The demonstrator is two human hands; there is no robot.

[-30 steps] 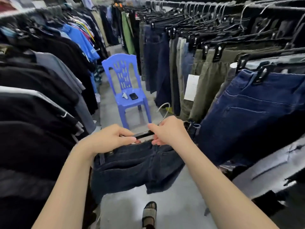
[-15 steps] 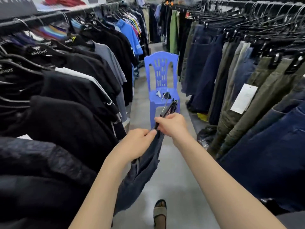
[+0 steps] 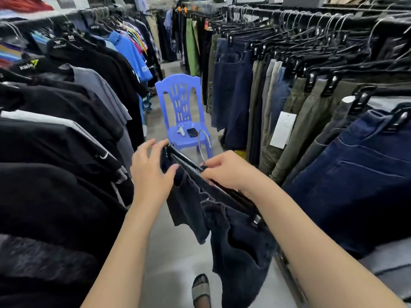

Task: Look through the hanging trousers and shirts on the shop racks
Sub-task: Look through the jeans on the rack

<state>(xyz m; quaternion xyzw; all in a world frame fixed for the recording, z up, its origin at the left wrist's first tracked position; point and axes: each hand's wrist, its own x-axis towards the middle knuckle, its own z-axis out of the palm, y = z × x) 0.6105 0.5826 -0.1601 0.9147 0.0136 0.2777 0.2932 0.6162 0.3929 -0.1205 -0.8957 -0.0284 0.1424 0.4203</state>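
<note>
While both grips (image 3: 153, 172) (image 3: 229, 172) hold: shorts (image 3: 240, 241) below.

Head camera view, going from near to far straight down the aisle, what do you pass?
Sandalled foot → dark denim shorts on a clip hanger, held by left hand and right hand → blue plastic chair → green trousers.
</note>
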